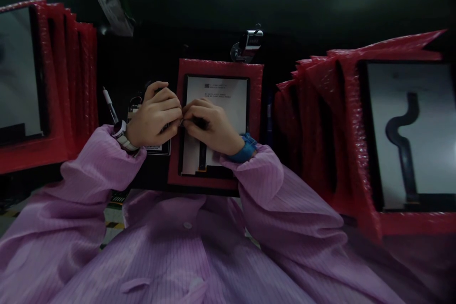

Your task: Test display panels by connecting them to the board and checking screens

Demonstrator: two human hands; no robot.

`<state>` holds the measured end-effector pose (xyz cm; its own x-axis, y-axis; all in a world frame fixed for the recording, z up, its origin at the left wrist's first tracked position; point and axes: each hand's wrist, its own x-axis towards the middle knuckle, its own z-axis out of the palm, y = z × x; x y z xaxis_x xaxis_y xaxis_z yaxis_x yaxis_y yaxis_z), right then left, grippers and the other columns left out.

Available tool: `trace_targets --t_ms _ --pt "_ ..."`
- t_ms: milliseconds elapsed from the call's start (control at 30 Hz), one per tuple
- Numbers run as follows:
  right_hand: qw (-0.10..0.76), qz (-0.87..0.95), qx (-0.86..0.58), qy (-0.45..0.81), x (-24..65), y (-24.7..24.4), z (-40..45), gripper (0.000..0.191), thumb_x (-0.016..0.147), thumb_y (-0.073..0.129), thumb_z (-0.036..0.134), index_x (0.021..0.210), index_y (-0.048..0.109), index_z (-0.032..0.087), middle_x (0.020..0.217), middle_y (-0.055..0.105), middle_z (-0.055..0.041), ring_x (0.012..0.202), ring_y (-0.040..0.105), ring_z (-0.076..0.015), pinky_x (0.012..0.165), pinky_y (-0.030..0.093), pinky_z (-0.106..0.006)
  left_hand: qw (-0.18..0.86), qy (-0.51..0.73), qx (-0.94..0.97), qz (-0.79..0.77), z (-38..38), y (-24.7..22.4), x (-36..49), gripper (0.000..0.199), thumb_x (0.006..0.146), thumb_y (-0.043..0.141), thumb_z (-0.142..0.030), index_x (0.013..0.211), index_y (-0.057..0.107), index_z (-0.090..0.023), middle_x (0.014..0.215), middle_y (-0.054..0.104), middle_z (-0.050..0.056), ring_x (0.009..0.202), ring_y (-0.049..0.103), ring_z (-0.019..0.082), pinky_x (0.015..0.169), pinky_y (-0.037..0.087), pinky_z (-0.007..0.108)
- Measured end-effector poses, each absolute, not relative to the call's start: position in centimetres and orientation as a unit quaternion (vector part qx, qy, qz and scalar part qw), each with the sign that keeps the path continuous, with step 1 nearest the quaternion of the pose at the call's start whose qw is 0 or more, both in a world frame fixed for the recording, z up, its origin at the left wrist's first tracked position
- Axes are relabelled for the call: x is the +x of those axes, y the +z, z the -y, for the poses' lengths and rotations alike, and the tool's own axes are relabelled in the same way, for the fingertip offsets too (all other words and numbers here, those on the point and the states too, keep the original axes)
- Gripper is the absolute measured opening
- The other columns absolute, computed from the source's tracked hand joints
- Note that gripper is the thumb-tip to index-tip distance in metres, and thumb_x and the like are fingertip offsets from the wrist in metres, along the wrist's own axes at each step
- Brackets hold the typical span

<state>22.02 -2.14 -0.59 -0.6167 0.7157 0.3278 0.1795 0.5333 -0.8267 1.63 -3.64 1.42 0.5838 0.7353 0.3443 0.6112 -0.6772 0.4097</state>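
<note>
Dark desk (149, 173) carries stacked red-framed display panels (59, 80) at both sides; over the centre panel (217, 104), left hand (154, 116) and right hand (210, 126) pinch a tiny, unclear item.

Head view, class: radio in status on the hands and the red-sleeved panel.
Left hand, right hand: fingertips meeting over left edge of panel, held item unclear. Panel in red bubble-wrap sleeve. Pen beside left wrist.

Left hand (153, 114) and right hand (210, 126) meet at fingertips over white panel (217, 97) in red bubble wrap (257, 95); more wrapped panels (60, 80) stacked both sides.
</note>
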Motion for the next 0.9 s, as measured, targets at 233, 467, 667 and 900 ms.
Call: trace_targets --t_ms 233,467,667,900 --pt "0.325 0.812 -0.267 0.405 22.0 -0.6 2.0 0.021 0.096 0.055 0.03 0.076 0.053 0.021 0.092 0.066 -0.0036 0.089 0.058 -0.0186 0.089 0.046 -0.038 0.098 0.257 0.894 -0.354 3.5 1.4 1.5 0.022 0.091 0.046 -0.026 0.078 0.063 -0.023 0.08 0.066 0.001 0.092 0.061 0.022 0.111 0.041 0.057" --pt "0.341 0.774 -0.268 0.461 23.3 0.2 0.9 0.027 0.103 0.048 0.036 0.082 0.058 0.022 0.09 0.065 -0.0038 0.089 0.06 -0.0192 0.085 0.048 -0.037 0.063 0.317 0.851 -0.414 3.4 2.2 0.4 0.031 0.101 0.044 -0.036 0.081 0.062 -0.022 0.091 0.068 0.001 0.099 0.061 0.019 0.11 0.04 0.051" --pt "0.403 0.705 -0.523 0.259 27.0 -0.6 -2.9 0.012 0.099 0.055 0.027 0.099 0.065 0.02 0.105 0.066 -0.0104 0.104 0.056 -0.0244 0.099 0.044 -0.044 -0.05 0.454 0.714 -0.531 2.4 1.0 -1.5 0.048 0.108 0.038 -0.051 0.146 0.04 -0.022 0.147 0.049 0.001 0.131 0.05 0.018 0.115 0.04 0.048" --pt "0.262 0.69 -0.663 0.127 27.7 -2.1 -6.4 0.024 0.099 0.051 0.019 0.119 0.062 0.012 0.134 0.056 -0.0155 0.127 0.042 -0.0322 0.114 0.034 -0.054 -0.062 0.398 0.772 -0.491 3.5 1.3 0.1 0.088 0.092 0.064 -0.046 0.161 0.014 -0.029 0.169 0.022 0.004 0.156 0.018 0.037 0.126 0.018 0.067"
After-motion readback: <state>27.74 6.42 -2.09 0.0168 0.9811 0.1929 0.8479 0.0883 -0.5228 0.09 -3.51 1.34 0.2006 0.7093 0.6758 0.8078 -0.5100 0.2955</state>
